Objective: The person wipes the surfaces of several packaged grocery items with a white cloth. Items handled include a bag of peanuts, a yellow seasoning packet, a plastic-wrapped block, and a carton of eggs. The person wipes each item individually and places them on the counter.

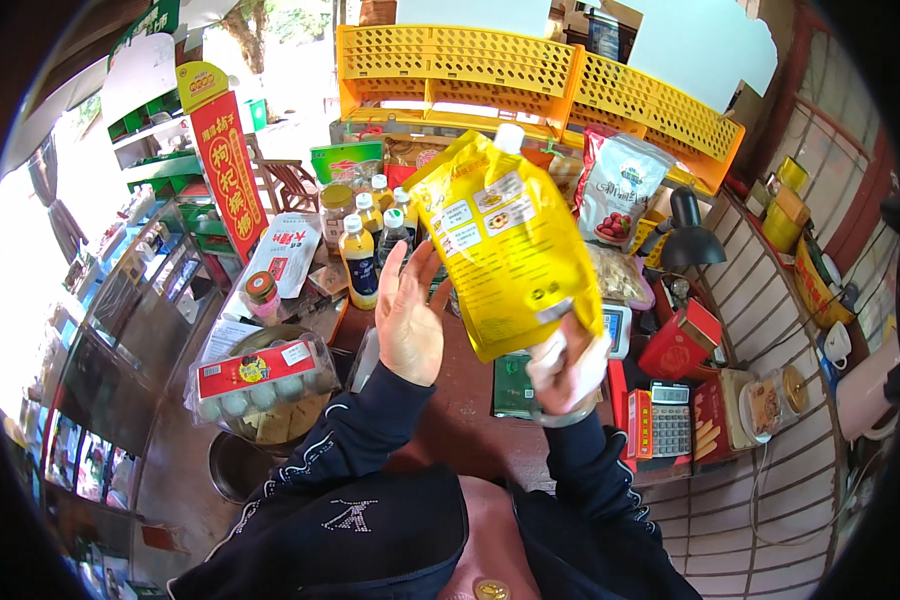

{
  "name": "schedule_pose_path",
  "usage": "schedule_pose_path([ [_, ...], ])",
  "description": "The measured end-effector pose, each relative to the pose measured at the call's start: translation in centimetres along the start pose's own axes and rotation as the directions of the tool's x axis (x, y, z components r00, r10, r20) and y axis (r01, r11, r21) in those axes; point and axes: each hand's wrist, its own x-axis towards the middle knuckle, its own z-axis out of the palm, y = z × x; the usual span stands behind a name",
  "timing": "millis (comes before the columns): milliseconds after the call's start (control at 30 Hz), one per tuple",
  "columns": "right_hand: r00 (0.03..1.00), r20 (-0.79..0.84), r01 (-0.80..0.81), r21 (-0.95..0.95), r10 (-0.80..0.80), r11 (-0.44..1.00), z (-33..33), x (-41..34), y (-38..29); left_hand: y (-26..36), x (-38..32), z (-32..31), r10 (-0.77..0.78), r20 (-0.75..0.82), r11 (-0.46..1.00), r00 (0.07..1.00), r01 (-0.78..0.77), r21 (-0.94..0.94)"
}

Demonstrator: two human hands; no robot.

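A yellow spouted pouch [517, 262] with a white cap [508, 139] is tilted above the table, its printed panel facing me. My right hand [559, 379] grips its lower corner, and a white cloth or tissue [591, 360] is bunched in the same hand. Beside the pouch's left edge, my left hand [412, 334] is raised with its fingers apart and nothing in it. Whether its fingertips touch the pouch is hard to tell. Under the pouch, partly covered, lies a dark green booklet or packet [511, 386] on the reddish-brown table [454, 420].
Several capped bottles [360, 262] stand behind my left hand. A plastic egg carton [266, 379] rests on a round container at left. On the right are a calculator [670, 427], a red box [679, 341] and a black desk lamp [691, 232]. Yellow plastic racks [457, 64] line the back.
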Motion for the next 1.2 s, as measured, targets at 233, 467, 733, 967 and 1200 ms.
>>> schedule_pose_path([
  [233,0.998,-0.022,0.056,0.332,-0.052,0.941,0.6,1.0,1.3,-2.2,-1.7,-1.8,-0.303,0.291,0.904,0.907,0.370,-0.213],
  [467,0.992,-0.130,0.001,0.014,0.001,1.000,-1.3,1.1,2.4,-0.6,-0.5,-1.5,-0.389,0.127,0.862,0.912,0.409,-0.298],
  [733,0.944,0.295,0.179,-0.073,-0.151,0.981,0.9,1.7,0.1,-2.9,-0.8,-1.8,-0.340,0.120,0.913,0.933,0.358,-0.197],
  [967,0.658,0.677,0.684,-0.721,-0.328,-0.116,5.6,1.8,1.1,-3.8,-1.9,-4.1,-0.382,0.246,0.907,0.891,0.413,-0.087],
  [1200,0.573,0.647,0.729,-0.683,-0.503,-0.048,1.7,2.6,0.9,-1.6,-1.8,-0.9,-0.368,0.078,0.906,0.927,0.376,-0.196],
])
